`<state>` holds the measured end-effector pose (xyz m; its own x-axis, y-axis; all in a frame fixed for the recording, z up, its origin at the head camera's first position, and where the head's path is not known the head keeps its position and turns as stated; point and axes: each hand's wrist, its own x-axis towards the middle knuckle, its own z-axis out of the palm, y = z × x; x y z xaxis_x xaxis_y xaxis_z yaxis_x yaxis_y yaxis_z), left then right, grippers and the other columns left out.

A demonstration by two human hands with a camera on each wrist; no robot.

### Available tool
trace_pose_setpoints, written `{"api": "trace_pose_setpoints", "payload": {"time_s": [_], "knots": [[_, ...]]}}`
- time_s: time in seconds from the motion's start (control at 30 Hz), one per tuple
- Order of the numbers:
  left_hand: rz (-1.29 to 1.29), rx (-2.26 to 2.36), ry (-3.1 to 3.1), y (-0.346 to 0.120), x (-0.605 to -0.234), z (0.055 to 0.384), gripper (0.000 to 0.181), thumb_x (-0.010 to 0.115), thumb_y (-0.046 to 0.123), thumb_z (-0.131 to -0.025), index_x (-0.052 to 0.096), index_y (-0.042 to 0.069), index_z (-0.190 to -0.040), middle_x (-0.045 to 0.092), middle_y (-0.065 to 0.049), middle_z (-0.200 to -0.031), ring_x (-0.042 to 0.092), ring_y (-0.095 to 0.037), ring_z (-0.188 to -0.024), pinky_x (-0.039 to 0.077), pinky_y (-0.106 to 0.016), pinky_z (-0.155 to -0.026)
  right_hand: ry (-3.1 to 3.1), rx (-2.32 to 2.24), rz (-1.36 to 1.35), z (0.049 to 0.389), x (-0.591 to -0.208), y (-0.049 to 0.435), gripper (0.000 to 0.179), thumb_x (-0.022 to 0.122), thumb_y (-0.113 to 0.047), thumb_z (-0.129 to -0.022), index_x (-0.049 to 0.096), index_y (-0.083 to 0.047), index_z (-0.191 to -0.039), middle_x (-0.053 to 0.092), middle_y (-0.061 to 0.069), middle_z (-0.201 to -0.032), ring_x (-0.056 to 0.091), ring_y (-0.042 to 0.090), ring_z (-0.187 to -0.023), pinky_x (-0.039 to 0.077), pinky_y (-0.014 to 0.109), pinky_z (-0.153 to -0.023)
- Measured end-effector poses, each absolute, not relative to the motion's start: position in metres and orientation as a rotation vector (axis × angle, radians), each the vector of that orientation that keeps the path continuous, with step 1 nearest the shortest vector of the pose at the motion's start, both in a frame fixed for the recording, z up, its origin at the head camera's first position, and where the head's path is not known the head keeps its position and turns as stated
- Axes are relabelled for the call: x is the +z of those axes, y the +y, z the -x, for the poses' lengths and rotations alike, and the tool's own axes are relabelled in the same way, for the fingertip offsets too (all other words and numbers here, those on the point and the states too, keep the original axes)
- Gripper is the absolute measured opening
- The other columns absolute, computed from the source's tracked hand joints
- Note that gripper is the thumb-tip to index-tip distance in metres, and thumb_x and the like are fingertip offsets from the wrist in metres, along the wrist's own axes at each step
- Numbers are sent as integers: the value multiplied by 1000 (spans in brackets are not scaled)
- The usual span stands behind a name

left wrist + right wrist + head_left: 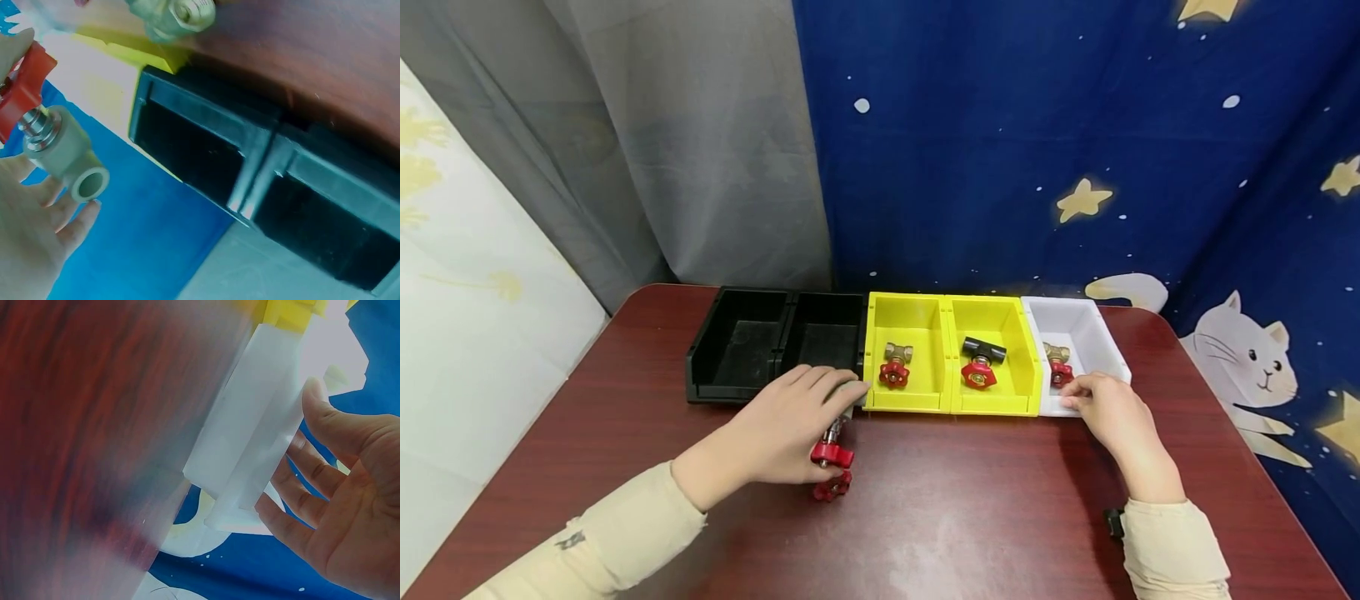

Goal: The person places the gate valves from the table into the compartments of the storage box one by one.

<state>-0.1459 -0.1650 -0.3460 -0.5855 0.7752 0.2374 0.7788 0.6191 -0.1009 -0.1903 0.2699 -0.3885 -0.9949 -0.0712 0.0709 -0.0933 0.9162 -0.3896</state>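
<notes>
My left hand (790, 425) holds a valve (69, 150) with a pale grey body, metal stem and red handle, in front of the second black bin. The thumb lies on the red handle and the fingers are behind the body. Close by is a second red handwheel (832, 486); the hand hides much around it. A threaded valve body (175, 15) lies on the table in the left wrist view. My right hand (350, 487) is at the front rim of the white bin (1078, 321), fingers loosely bent, near a brass valve (1060, 367) with a red wheel inside.
Two black bins (730, 392), two yellow bins (910, 404) and the white one stand in a row at the table's back. One yellow bin holds a brass valve (896, 365), the other a black-bodied valve (981, 362). Curtains (962, 167) hang behind the table (940, 500).
</notes>
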Motion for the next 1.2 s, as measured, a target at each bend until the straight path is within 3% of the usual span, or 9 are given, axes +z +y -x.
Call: {"api": "trace_pose_setpoints", "payload": {"time_s": [0.33,0.7,1.2], "knots": [[1246,28,-2534,-176,-338,173,109,84,63,-64,39,8,-148,52,-13,-137,50,-29,-124,39,-45,-106,-3034,623,-124,191,-387,269,7,75,-17,-88,76,-10,-90,67,19,-104,59,39,-88,47,57,-74],[1151,55,-2564,-187,-344,197,102,78,63,-70,43,6,-147,52,-14,-137,50,-31,-123,40,-45,-106,-3045,614,-118,193,-387,267,7,75,-17,-89,76,-10,-91,67,20,-105,59,39,-90,48,57,-75],[1003,-89,-2885,-186,-353,228,102,75,66,-72,40,12,-151,48,-11,-144,46,-30,-130,33,-48,-111,-3035,611,-131,190,-386,270,8,76,-17,-88,76,-10,-90,68,19,-103,60,40,-89,47,59,-74]]}}
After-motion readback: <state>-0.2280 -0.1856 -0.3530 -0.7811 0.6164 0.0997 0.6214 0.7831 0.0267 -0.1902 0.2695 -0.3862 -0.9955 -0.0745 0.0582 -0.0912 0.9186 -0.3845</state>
